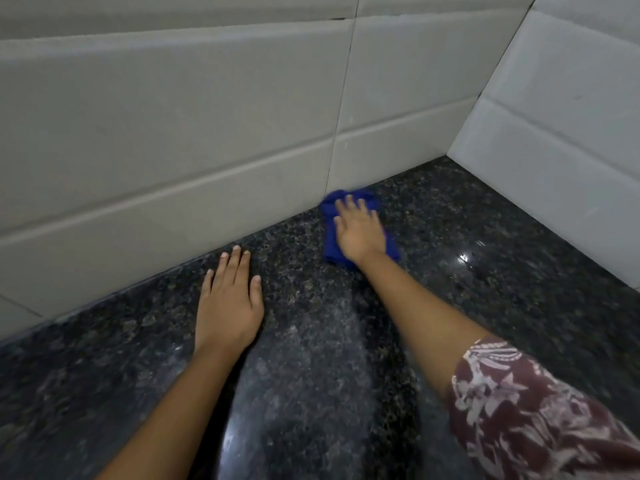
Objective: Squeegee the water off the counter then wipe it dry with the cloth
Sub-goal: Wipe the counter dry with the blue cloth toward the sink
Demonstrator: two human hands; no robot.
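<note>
A blue cloth (331,237) lies bunched on the dark speckled granite counter (485,237), close to the back wall. My right hand (360,233) presses flat on top of it with fingers spread, covering most of the cloth. My left hand (228,303) rests palm down on the bare counter to the left, fingers apart and holding nothing, its fingertips near the wall. No squeegee is in view.
White tiled walls (173,133) meet in a corner at the back right and bound the counter on two sides. A few bright wet glints (464,258) show on the counter right of the cloth. A patterned maroon sleeve (526,410) covers my right upper arm.
</note>
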